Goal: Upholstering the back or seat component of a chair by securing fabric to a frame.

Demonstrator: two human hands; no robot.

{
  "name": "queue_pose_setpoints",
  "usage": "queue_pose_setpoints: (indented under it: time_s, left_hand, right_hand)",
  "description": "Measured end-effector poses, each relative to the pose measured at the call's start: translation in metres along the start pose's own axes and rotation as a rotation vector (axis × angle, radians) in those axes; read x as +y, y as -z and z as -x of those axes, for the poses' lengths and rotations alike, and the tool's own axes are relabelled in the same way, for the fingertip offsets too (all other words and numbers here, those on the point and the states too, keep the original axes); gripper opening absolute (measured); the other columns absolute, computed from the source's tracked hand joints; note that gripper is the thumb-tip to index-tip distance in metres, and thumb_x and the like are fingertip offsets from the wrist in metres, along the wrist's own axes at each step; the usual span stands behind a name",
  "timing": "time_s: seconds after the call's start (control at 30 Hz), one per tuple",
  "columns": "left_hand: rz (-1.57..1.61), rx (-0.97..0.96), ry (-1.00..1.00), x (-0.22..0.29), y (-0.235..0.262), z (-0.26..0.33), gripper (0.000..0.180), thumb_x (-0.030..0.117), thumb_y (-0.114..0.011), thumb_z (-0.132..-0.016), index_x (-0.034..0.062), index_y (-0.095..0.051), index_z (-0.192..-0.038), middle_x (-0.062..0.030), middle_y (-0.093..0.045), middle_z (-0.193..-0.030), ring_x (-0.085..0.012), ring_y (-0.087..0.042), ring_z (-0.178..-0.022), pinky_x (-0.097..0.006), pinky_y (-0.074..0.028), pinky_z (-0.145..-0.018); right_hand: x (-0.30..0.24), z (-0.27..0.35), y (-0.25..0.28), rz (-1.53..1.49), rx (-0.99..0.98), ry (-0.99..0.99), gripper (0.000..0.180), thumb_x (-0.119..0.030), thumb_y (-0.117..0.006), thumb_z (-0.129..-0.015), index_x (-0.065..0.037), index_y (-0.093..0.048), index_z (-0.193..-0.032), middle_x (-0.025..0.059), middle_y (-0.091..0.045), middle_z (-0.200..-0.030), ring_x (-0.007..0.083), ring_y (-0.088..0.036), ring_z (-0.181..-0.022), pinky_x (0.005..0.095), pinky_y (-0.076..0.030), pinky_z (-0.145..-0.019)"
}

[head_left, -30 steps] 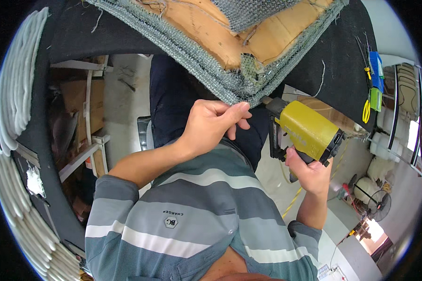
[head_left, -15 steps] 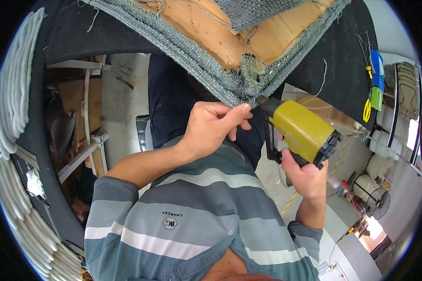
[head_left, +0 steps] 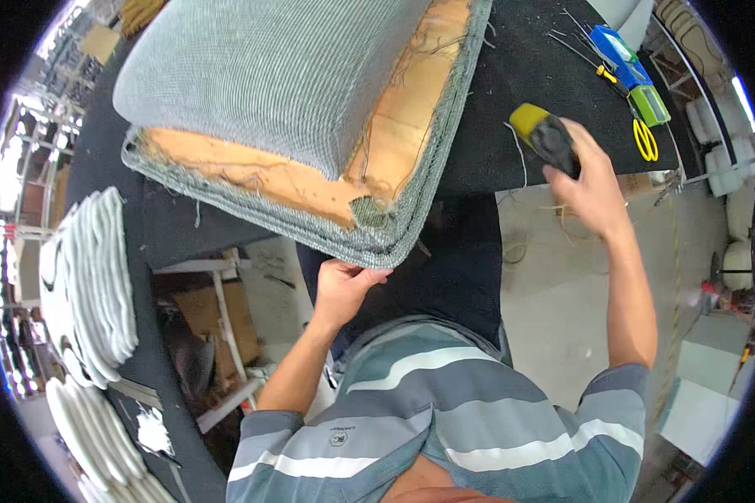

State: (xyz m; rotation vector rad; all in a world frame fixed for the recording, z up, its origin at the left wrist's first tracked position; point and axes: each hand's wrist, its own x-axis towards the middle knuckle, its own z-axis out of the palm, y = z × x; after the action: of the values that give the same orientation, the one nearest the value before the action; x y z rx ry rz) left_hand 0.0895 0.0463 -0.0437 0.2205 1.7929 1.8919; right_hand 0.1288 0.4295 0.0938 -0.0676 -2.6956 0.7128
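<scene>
An upholstered panel with a wooden board (head_left: 252,172) and a grey-green woven fabric edge (head_left: 268,216) lies partly over the near table edge, a padded grey cushion (head_left: 260,71) on top of it. My left hand (head_left: 342,293) is closed on the panel's near corner, thumb along the fabric edge. Over the black table to the right, my right hand (head_left: 594,184) grips a yellow and black staple gun (head_left: 541,138) by its dark end. The tool's lower side is hidden, and I cannot tell whether it touches the table.
Yellow-handled scissors (head_left: 644,140), a blue box (head_left: 614,49) and a green box (head_left: 648,105) lie at the table's right. A loose cord (head_left: 520,155) hangs near the front edge. Stacked pale padded pieces (head_left: 92,285) stand left, above a white frame (head_left: 226,335).
The staple gun has moved from the panel's corner out to the right, over the table. The panel has turned and shifted left, cushion now in fuller view. My left hand stays at its corner.
</scene>
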Motion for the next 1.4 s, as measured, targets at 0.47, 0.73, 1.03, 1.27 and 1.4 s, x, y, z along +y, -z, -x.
queue_pose_setpoints:
  time_s: [0.47, 0.73, 1.03, 1.27, 1.4]
  left_hand:
    - [-0.112, 0.429, -0.642, 0.048, -0.062, -0.044, 0.019, -0.01, -0.064, -0.079, -0.0009, -0.074, -0.066, -0.0123, -0.075, -0.07, -0.02, -0.072, -0.063, -0.031, -0.058, -0.062]
    - [-0.276, 0.524, -0.821, 0.148, -0.123, -0.089, 0.061, 0.047, -0.054, -0.108, -0.003, -0.066, -0.076, -0.0178, -0.07, -0.067, -0.0171, -0.059, -0.05, -0.027, -0.046, -0.05]
    - [-0.29, 0.377, -0.206, 0.096, -0.175, -0.103, 0.021, 0.009, -0.067, -0.096, -0.008, -0.077, -0.089, -0.0161, -0.077, -0.08, -0.0161, -0.068, -0.062, -0.027, -0.052, -0.057]
    - [-0.611, -0.221, -0.343, 0.097, -0.147, -0.078, 0.009, 0.004, -0.077, -0.09, -0.0016, -0.078, -0.098, -0.0089, -0.077, -0.085, -0.0119, -0.069, -0.064, -0.025, -0.054, -0.059]
    - [-0.81, -0.038, -0.88, 0.116, -0.139, -0.116, 0.014, -0.003, -0.078, -0.087, -0.0006, -0.077, -0.1, -0.0114, -0.077, -0.098, -0.0169, -0.072, -0.08, -0.027, -0.057, -0.073]
  right_hand:
    - [0.183, -0.049, -0.061, 0.525, 0.432, -0.089, 0.048, -0.03, -0.079, -0.086, -0.024, -0.068, -0.132, 0.0052, -0.065, -0.11, 0.027, -0.067, -0.102, 0.0418, -0.055, -0.083]
    - [0.208, -0.057, -0.059, 0.643, 0.599, -0.116, 0.042, -0.035, -0.075, -0.089, -0.024, -0.067, -0.129, 0.0014, -0.066, -0.107, 0.0235, -0.067, -0.098, 0.0409, -0.056, -0.081]
    - [0.175, -0.06, -0.041, 0.478, 0.575, -0.232, 0.045, -0.019, -0.082, -0.081, -0.011, -0.07, -0.123, 0.0092, -0.065, -0.107, 0.0298, -0.062, -0.106, 0.0447, -0.05, -0.087]
    - [0.221, -0.059, -0.052, 0.693, 0.579, -0.164, 0.035, -0.032, -0.072, -0.093, -0.021, -0.072, -0.126, -0.0001, -0.07, -0.123, 0.0239, -0.068, -0.109, 0.0395, -0.055, -0.087]
    - [0.207, -0.048, -0.041, 0.513, 0.688, 0.073, 0.026, -0.023, -0.071, -0.095, -0.014, -0.074, -0.119, 0.0052, -0.071, -0.112, 0.0263, -0.067, -0.104, 0.0394, -0.054, -0.085]
